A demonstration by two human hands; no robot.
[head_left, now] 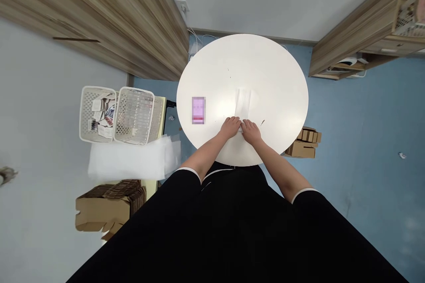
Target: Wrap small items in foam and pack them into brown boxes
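Note:
A narrow, whitish translucent sheet (243, 102) lies lengthwise on the round white table (279, 70). It looks like thin plastic or foam wrap, but I cannot tell which. My left hand (230, 128) grips its near end from the left, fingers bent and held together. Close beside it, my right hand (251, 132) has its fingers curled onto the same end from the right. The two hands almost meet at the fingertips. Whatever may be rolled inside the near end is hidden under the fingers.
Left on the table lies a blurred pink-purple rectangle (198, 110). Beyond the table's left side are a white basket of packets (86, 115), a basket of clear plastic pieces (134, 112), stacked white sheets (129, 159) and flattened cardboard boxes (102, 212). Small cartons (303, 143) stand at right.

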